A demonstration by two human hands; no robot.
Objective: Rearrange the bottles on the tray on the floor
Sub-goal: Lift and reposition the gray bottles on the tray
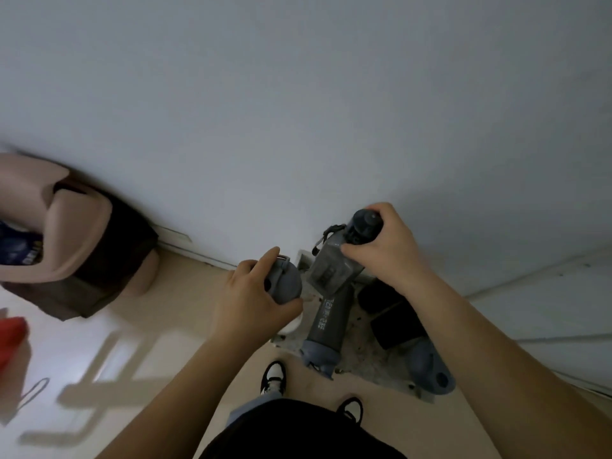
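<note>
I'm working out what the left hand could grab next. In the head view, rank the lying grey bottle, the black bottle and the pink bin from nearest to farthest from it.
1. Grey bottle, lying just right of the left hand.
2. Black bottle, farther right on the tray.
3. Pink bin, far left by the wall.

Your right hand [381, 246] closes on the dark cap of a translucent smoky-grey plastic bottle [334, 266], its square body smooth with a dull sheen; a dark woven strap [326, 235] hangs just beside that grip. Your left hand [251, 293] wraps a bottle topped by a matt grey plastic lid [286, 279], with a white, smooth body showing just below your fingers. Between your two grips lies a matt dark grey bottle [328, 323] with pale printed lettering and a softer blue-grey cap. Below your right wrist, a black matt bottle [394, 316] lies on the speckled, rough-looking grey tray [374, 369]. The floor [185, 326] under it is glossy, pale and smooth.
</note>
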